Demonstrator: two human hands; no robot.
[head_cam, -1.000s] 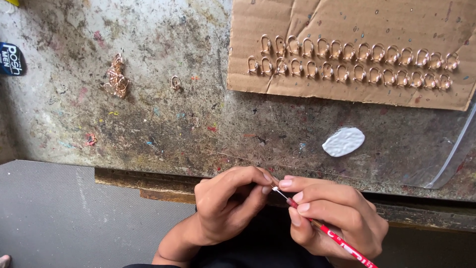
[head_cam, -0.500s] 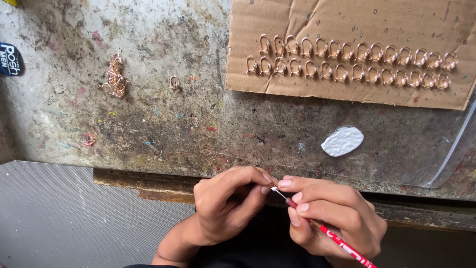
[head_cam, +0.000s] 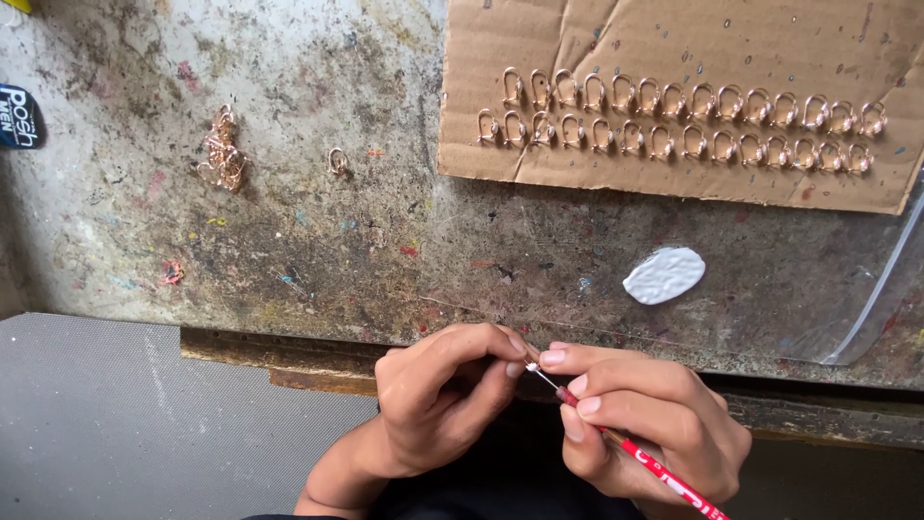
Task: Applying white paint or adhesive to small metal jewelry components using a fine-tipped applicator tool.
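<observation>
My left hand is curled near the workbench's front edge, its thumb and fingertips pinching a tiny piece that I cannot make out. My right hand holds a thin red paintbrush, its white tip touching that piece between my fingertips. A white blob of paint lies on the bench just beyond my right hand. Farther back, a cardboard sheet carries two rows of several copper-coloured earring hooks.
A small pile of copper hooks and one loose hook lie at the left of the stained workbench. A clear plastic sheet sits at the right edge. A dark round label is at far left. Grey floor lies below.
</observation>
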